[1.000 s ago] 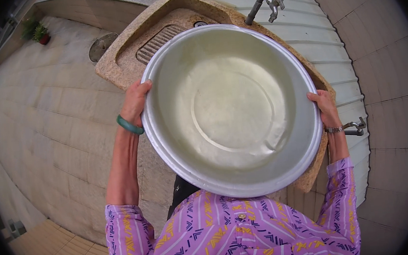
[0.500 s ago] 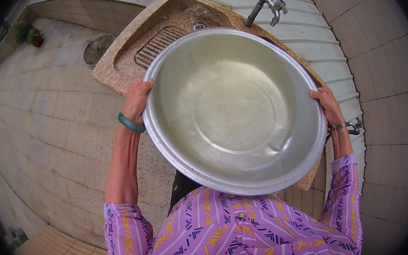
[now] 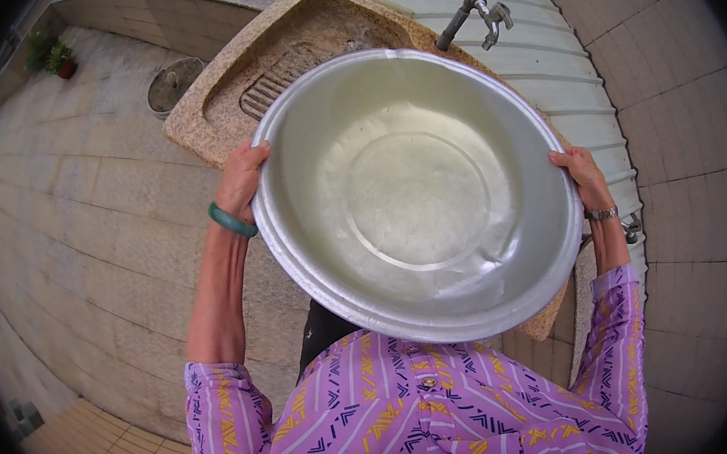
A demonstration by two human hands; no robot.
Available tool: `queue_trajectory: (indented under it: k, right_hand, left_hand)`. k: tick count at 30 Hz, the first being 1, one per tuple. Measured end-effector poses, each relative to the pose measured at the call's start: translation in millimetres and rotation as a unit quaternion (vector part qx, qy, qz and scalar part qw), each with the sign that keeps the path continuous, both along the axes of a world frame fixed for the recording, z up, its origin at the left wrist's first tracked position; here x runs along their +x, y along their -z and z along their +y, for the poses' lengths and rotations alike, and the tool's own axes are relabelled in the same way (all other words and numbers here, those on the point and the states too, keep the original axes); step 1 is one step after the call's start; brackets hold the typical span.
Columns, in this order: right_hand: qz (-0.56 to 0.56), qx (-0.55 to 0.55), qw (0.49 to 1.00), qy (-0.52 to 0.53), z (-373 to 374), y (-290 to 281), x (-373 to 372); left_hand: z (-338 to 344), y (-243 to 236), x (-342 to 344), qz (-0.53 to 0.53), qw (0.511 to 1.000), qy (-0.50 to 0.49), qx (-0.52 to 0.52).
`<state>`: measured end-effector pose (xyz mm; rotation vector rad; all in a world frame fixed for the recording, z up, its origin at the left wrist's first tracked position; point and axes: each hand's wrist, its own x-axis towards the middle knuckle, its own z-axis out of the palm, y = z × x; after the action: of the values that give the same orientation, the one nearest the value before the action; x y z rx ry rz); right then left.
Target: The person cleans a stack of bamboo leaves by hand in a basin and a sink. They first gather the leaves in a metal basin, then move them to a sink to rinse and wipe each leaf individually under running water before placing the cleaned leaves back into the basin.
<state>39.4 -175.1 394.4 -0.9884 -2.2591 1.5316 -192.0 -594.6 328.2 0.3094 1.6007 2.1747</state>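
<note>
A large round aluminium basin [image 3: 546,237] is held in front of my body, tilted with its far rim lower over a speckled stone sink [image 3: 199,125]. Clear water [image 3: 417,196] lies inside it, reaching the far rim. My left hand [image 3: 241,179] grips the left rim, thumb on top and fingers hidden underneath; a green bangle is on that wrist. On the right rim, my right hand [image 3: 582,175] holds in the same way, with a metal watch band below it. Near my body, the close rim touches or almost touches my patterned shirt [image 3: 430,394].
A tap [image 3: 492,21] on a grey pipe rises behind the sink, and a second tap [image 3: 632,228] sits low by my right wrist. Ribbed pale sheeting [image 3: 575,70] runs behind. A round bucket [image 3: 174,86] stands left of the sink; a potted plant [image 3: 62,61] is farther off.
The basin tips further away from me, its right side shifting slightly. Water now seems to run over the far rim into the sink, blurring the drain seen before.
</note>
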Motion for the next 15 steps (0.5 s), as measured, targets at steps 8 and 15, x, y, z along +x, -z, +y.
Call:
queue_trajectory:
  k: [8,15]
  right_hand:
    - [-0.014,0.024,1.000,-0.007,8,8,-7]
    - [0.013,-0.027,0.999,-0.040,3,9,-11]
  left_hand:
    - [-16,19,-21,-0.026,0.999,0.029,0.011]
    - [-20,16,-22,-0.025,0.998,0.052,0.003]
